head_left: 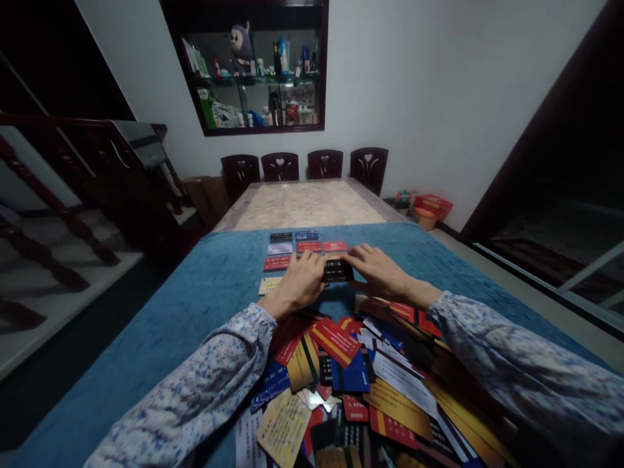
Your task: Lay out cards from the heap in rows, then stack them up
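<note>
Between my two hands is a black card (337,270) with pale print, held by its two ends a little above the blue cloth (205,286). My left hand (307,276) has its fingers closed on the card's left end. At the right end, my right hand (373,266) pinches the card with bent fingers. Beyond them lie laid-out stacks of cards: a black one (281,238), a blue one (307,235), a white one (279,249) and several red ones (335,246). A yellow card (270,285) lies left of my left hand, partly hidden by it.
A large loose heap of mixed cards (351,374) spreads under my forearms at the near edge. The table's marbled far end (312,201) shows past the cloth. Chairs (325,164) stand behind it, a stair railing (58,195) to the left, a red bag (433,205) on the floor right.
</note>
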`<state>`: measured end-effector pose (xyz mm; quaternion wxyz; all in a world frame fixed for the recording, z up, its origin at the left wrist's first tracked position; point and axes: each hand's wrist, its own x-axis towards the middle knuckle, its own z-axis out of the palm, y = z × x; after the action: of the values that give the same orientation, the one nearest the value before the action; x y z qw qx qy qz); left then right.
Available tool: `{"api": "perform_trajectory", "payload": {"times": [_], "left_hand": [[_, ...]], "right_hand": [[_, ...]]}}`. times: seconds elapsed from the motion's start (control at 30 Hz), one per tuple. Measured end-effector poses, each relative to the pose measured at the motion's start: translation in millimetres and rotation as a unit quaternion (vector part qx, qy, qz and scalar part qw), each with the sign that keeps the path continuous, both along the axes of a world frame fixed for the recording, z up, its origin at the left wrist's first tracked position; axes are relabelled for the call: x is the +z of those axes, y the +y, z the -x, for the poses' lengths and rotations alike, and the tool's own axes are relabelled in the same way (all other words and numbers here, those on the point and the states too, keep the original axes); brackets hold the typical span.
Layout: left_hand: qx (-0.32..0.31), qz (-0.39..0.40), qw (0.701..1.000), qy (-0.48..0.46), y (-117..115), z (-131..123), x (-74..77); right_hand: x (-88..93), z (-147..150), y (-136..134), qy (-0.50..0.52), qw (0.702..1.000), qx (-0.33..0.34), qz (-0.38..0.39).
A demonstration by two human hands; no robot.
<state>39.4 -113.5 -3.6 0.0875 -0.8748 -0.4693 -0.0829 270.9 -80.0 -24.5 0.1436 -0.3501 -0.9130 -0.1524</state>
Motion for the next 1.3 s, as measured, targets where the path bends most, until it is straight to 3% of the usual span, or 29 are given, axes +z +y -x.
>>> {"api": "perform_trajectory", "payload": {"times": [0.43, 0.87, 1.07, 1.3], "left_hand": [[0.060, 0.004, 0.998, 0.025, 43.7, 60.4, 17.7], [0.112, 0.047, 0.991, 0.048, 113.3, 100.7, 27.7], [0.123, 0.060, 0.989, 0.055, 147.1, 108.3, 25.0], [0.141, 0.082, 0.986, 0.038, 179.8, 120.3, 10.6]], "right_hand": [[22.9, 66.3, 68.2, -0.042, 0.998, 0.040, 0.024], [35.3, 119.9, 143.4, -0.072, 0.994, 0.035, 0.074], [30.8, 137.7, 172.9, -0.092, 0.992, 0.009, 0.080], [13.8, 156.9, 202.6, -0.097, 0.990, -0.016, 0.099]]}}
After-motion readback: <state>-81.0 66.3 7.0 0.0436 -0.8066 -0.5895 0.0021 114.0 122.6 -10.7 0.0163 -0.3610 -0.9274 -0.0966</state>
